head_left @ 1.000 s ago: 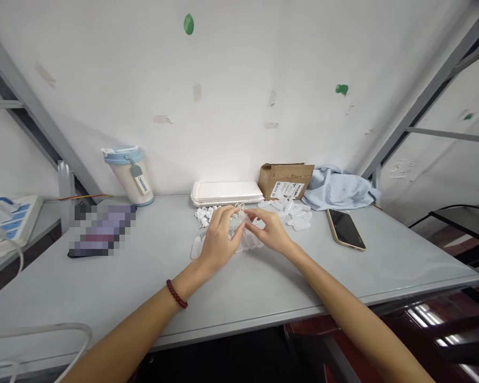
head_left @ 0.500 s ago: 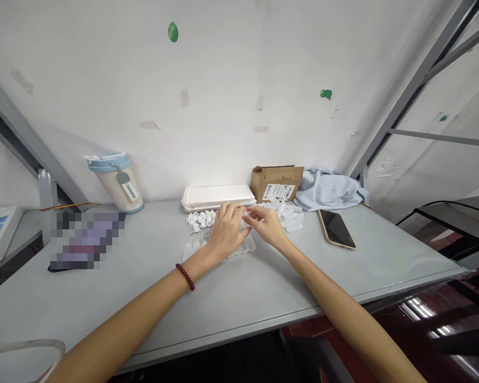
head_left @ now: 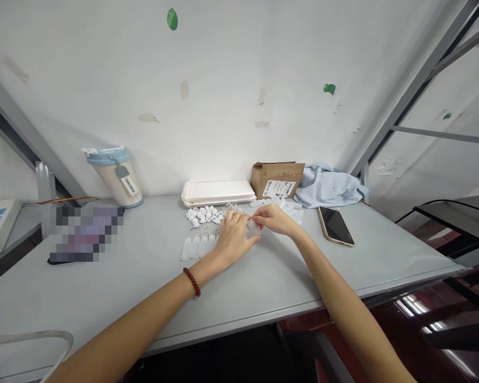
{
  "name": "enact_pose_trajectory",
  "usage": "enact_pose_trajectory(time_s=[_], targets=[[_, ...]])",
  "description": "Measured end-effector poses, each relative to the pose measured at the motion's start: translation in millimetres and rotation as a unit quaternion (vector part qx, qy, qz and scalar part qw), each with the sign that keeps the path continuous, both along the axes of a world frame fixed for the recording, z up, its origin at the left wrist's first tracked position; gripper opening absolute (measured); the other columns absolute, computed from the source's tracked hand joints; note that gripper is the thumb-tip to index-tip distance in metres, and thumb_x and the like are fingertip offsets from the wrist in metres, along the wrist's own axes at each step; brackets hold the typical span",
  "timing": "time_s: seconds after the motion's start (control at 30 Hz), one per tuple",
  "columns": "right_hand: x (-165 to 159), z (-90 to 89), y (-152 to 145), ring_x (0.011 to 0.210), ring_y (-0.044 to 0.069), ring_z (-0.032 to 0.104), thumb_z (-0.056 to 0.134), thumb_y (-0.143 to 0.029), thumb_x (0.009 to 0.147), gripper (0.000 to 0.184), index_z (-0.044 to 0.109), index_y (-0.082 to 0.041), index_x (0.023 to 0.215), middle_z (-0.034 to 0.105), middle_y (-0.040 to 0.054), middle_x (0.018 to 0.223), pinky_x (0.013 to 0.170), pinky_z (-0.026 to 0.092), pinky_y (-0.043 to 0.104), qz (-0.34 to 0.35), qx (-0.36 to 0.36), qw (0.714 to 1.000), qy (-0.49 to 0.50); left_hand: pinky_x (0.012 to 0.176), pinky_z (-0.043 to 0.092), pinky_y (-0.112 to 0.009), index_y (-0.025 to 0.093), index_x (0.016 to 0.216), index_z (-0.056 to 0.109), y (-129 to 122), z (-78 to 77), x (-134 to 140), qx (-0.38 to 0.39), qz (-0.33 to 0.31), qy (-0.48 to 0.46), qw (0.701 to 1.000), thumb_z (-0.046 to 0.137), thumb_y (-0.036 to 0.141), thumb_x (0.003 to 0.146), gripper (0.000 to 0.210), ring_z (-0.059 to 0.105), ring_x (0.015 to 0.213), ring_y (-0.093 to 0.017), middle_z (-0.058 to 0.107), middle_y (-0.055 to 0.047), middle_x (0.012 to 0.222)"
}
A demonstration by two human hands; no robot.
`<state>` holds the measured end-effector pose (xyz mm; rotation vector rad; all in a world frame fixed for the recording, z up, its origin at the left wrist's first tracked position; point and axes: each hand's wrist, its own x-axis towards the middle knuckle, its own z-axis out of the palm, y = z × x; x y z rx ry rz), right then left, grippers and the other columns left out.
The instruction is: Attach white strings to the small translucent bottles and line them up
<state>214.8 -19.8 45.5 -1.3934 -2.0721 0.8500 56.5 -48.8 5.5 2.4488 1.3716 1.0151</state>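
My left hand, a dark red bead bracelet at its wrist, has its thumb and fingers closed around a translucent plastic tube. Just right of it, my right hand pinches at the tube's upper end; whatever lies in its fingertips is too small to make out. Partly under the left hand, a row of translucent tubes with thin white loops lies on the table. Behind that hand are a heap of small white caps and a bunch of white strings. More clear tubes lie behind the right hand.
Along the wall stand a stack of white trays, a cardboard box and a light blue cloth. A phone lies at right. On the left are a tumbler and a blurred flat item on the grey table.
Both hands have shifted slightly down and right on the picture, and the row of looped tubes shows more. The view has tilted a little.
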Motion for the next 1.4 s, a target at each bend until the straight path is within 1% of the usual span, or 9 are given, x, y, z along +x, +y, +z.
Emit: enact_pose_trajectory(time_s=[0.13, 0.23, 0.47, 0.73, 0.9, 1.03, 1.17, 1.27, 1.4], targets=[[2.0, 2.8, -0.5, 0.054, 0.012, 0.057, 0.047, -0.013, 0.07, 0.017, 0.064, -0.013, 0.067, 0.06, -0.0001, 0.054, 0.053, 0.042, 0.021, 0.002, -0.038, 0.999, -0.035, 0.089, 0.04, -0.045, 0.016, 0.101, 0.057, -4.3, -1.1, 4.5, -0.032, 0.008, 0.025, 0.999, 0.069, 0.03, 0.072, 0.034, 0.043, 0.113, -0.03, 0.061, -0.008, 0.106], [2.2, 2.3, -0.2, 0.054, 0.013, 0.058, 0.046, -0.012, 0.07, 0.019, 0.065, -0.013, 0.067, 0.06, -0.0005, 0.052, 0.052, 0.042, 0.021, 0.008, -0.053, 0.997, -0.054, 0.088, 0.04, -0.044, 0.016, 0.098, 0.057, -6.6, -4.0, 7.1, -0.039, 0.016, 0.028, 0.999, 0.068, 0.03, 0.073, 0.031, 0.044, 0.113, -0.03, 0.061, -0.009, 0.105], [2.5, -2.5, 2.2, 0.054, 0.014, 0.059, 0.046, -0.009, 0.069, 0.021, 0.065, -0.014, 0.065, 0.061, -0.0008, 0.05, 0.053, 0.044, 0.022, 0.016, -0.045, 0.996, -0.075, 0.088, 0.039, -0.045, 0.017, 0.093, 0.057, -10.5, -6.0, 9.0, -0.048, 0.009, 0.032, 0.998, 0.067, 0.029, 0.075, 0.024, 0.043, 0.115, -0.031, 0.061, -0.009, 0.104], [2.7, -7.0, 4.7, 0.052, 0.014, 0.059, 0.047, -0.01, 0.07, 0.02, 0.066, -0.014, 0.065, 0.062, 0.0001, 0.051, 0.053, 0.044, 0.022, 0.022, -0.048, 0.995, -0.084, 0.086, 0.039, -0.045, 0.016, 0.097, 0.054, -11.5, -8.2, 9.1, -0.043, 0.001, 0.058, 0.997, 0.065, 0.029, 0.077, 0.026, 0.043, 0.113, -0.031, 0.06, -0.01, 0.104], [3.3, -9.0, 5.6, 0.051, 0.013, 0.059, 0.048, -0.011, 0.072, 0.019, 0.065, -0.014, 0.064, 0.063, 0.0005, 0.053, 0.053, 0.045, 0.022, 0.026, -0.051, 0.995, -0.086, 0.085, 0.04, -0.045, 0.016, 0.1, 0.052, -12.0, -9.7, 8.9, -0.025, -0.005, 0.083, 0.996, 0.065, 0.029, 0.078, 0.029, 0.044, 0.11, -0.031, 0.061, -0.01, 0.103], [3.1, -9.8, 6.2, 0.051, 0.013, 0.059, 0.049, -0.011, 0.072, 0.019, 0.064, -0.014, 0.062, 0.064, 0.0004, 0.053, 0.052, 0.044, 0.021, 0.028, -0.052, 0.994, -0.087, 0.083, 0.04, -0.044, 0.016, 0.099, 0.052, -11.7, -10.8, 8.7, -0.01, -0.003, 0.09, 0.996, 0.062, 0.03, 0.08, 0.026, 0.045, 0.109, -0.031, 0.06, -0.011, 0.102], [2.6, -11.0, 6.6, 0.051, 0.013, 0.059, 0.049, -0.011, 0.072, 0.018, 0.064, -0.014, 0.062, 0.064, 0.0005, 0.054, 0.051, 0.044, 0.021, 0.031, -0.049, 0.994, -0.088, 0.084, 0.041, -0.045, 0.015, 0.098, 0.053, -11.5, -12.0, 8.6, -0.01, -0.003, 0.098, 0.995, 0.063, 0.031, 0.08, 0.026, 0.045, 0.111, -0.031, 0.061, -0.011, 0.1], [2.3, -11.0, 6.3, 0.051, 0.013, 0.059, 0.049, -0.012, 0.072, 0.019, 0.064, -0.014, 0.061, 0.064, 0.0007, 0.054, 0.051, 0.045, 0.021, 0.034, -0.045, 0.994, -0.093, 0.084, 0.041, -0.046, 0.016, 0.098, 0.054, -12.5, -11.8, 9.1, -0.01, -0.007, 0.091, 0.996, 0.061, 0.037, 0.081, 0.028, 0.046, 0.11, -0.031, 0.061, -0.011, 0.101], [4.7, -7.6, 6.1, 0.053, 0.013, 0.059, 0.048, -0.012, 0.073, 0.019, 0.066, -0.014, 0.064, 0.066, 0.0008, 0.057, 0.052, 0.044, 0.021, 0.021, -0.024, 0.993, -0.112, 0.085, 0.042, -0.045, 0.016, 0.099, 0.056, -9.6, -6.6, 8.2, -0.012, 0.005, 0.053, 0.998, 0.052, 0.049, 0.084, 0.037, 0.048, 0.107, -0.03, 0.062, -0.012, 0.102]])
